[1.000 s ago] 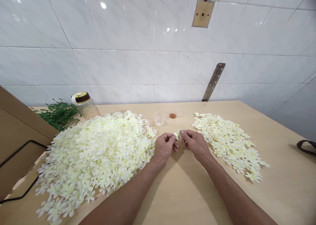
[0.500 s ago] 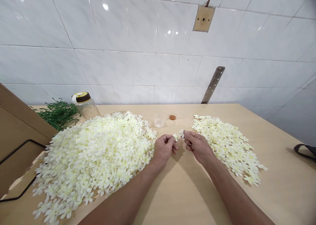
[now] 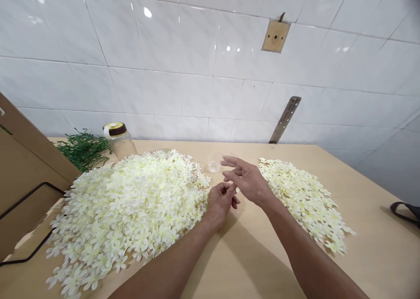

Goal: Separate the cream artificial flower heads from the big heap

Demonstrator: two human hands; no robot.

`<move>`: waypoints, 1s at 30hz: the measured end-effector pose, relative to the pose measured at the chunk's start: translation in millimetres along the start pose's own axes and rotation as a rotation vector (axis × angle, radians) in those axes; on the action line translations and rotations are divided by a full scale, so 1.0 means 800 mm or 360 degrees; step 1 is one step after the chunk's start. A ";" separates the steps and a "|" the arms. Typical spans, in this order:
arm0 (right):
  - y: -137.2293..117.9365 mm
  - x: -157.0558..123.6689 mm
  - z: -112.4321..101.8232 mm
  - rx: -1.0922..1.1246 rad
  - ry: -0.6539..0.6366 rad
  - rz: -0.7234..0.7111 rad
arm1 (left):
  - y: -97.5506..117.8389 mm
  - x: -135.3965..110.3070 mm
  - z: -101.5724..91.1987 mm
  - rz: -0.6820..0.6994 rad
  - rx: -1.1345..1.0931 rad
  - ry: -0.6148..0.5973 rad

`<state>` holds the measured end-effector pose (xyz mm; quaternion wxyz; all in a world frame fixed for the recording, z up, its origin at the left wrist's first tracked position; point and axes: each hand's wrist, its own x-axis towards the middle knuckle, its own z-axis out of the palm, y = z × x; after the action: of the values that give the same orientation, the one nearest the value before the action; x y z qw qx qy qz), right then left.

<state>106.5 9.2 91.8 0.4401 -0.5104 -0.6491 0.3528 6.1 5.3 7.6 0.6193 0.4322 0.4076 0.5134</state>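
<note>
My left hand (image 3: pixel 220 202) is closed in a pinch over the middle of the table, beside the large pile of white artificial flowers (image 3: pixel 138 202). A small bit of a white flower (image 3: pixel 236 189) shows at its fingertips; the rest is hidden by my fingers. Just above and to the right, my right hand (image 3: pixel 247 181) is open, its fingers stretched out to the left over my left hand, holding nothing that I can see. Its fingertips lie in front of a small clear plastic cup (image 3: pixel 215 165). A second, flatter spread of pale yellow-white flowers (image 3: pixel 303 198) lies to the right.
A clear bottle with a brown and yellow lid (image 3: pixel 120 139) stands at the back left beside green artificial stems (image 3: pixel 83 150). A cardboard box (image 3: pixel 29 172) and a black wire frame (image 3: pixel 29 222) are at the left edge. A black strap (image 3: pixel 407 213) lies far right.
My right hand has let go of the flower it pinched, opened, and moved up and left over my left hand. It now covers the brown disc. The view has shifted slightly.
</note>
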 end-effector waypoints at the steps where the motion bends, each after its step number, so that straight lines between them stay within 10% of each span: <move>1: 0.006 -0.001 -0.004 -0.0069 0.0111 0.0018 | 0.001 0.000 0.000 -0.0010 -0.0014 0.0013; 10: 0.091 -0.034 -0.019 -0.0462 0.0276 0.0150 | -0.003 0.006 0.001 0.0014 0.0067 0.0077; 30: 0.095 -0.039 -0.017 -0.0571 0.0370 0.0003 | -0.005 0.003 -0.001 0.0016 0.0017 -0.0085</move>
<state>148.7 -3.7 20.8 0.4137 -0.6184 -0.6460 0.1707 6.8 7.5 3.5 0.6250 0.4510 0.3917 0.5025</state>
